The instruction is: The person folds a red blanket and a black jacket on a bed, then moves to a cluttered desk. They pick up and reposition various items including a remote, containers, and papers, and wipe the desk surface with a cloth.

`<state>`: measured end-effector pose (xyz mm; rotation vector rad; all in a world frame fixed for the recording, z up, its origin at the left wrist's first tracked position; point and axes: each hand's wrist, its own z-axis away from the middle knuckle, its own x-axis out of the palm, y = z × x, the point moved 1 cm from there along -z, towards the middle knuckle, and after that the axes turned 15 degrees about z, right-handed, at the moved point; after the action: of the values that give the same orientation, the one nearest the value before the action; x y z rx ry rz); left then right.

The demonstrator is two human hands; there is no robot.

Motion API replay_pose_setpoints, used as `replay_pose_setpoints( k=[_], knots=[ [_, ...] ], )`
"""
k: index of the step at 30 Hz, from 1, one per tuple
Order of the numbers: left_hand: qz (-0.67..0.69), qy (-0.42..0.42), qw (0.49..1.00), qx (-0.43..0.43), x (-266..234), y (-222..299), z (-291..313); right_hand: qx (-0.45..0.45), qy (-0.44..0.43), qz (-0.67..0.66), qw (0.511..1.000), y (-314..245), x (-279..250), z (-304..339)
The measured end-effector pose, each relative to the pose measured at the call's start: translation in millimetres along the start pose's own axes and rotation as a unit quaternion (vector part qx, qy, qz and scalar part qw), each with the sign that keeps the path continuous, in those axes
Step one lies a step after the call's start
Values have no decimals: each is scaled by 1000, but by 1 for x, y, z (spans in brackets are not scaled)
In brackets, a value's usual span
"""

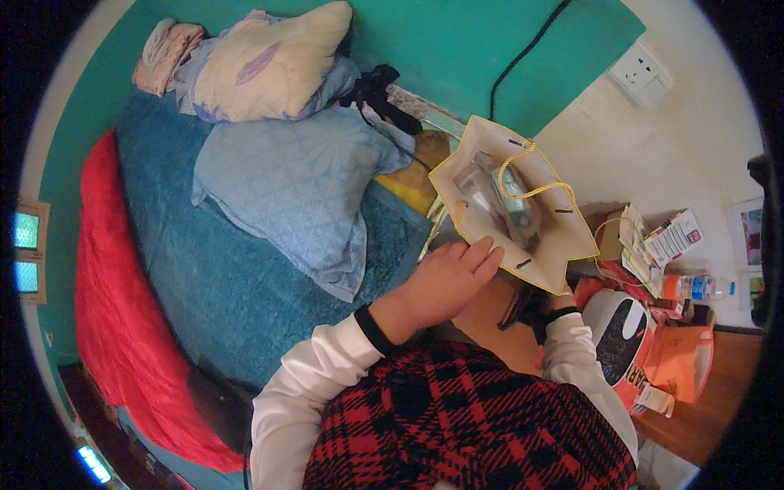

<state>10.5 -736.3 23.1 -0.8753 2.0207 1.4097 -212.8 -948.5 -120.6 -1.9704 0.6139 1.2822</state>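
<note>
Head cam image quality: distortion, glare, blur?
Head view: strong fisheye, black corners outside a curved image border; head view: brightest spots are the bluish pane at lower left and the window panes at left; head view: left hand shows no obvious motion blur, while details inside the yellow-edged bag are hard to make out.

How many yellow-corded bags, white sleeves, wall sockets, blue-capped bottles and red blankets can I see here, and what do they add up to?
Yellow-corded bag: 1
White sleeves: 2
Wall socket: 1
Blue-capped bottle: 1
Red blanket: 1
Total: 6
</note>
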Motion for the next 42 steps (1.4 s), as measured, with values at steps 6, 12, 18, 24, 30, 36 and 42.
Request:
replay_pose_setpoints(
  k=[6,12,18,24,30,36,42],
  knots=[
    [8,-11,1000,2,7,1,1,14,-18,-12,1000,4,6,3],
    [-6,-14,1000,15,8,7,-2,34,-45,-33,998,22,25,3],
    [-4,-3,1000,-19,7,5,-10,61,-85,-81,991,50,64,-1],
    [7,31,998,-56,1,-7,-8,80,-93,-146,982,60,82,-1],
    [12,51,998,-34,4,-8,-9,12,-24,-37,999,36,65,-2],
    [16,94,994,-58,-14,-6,-29,46,-92,-103,989,-24,-12,-14],
    [6,189,980,-54,-53,-16,-35,7,-107,-71,992,-71,-58,-20]
  ],
)
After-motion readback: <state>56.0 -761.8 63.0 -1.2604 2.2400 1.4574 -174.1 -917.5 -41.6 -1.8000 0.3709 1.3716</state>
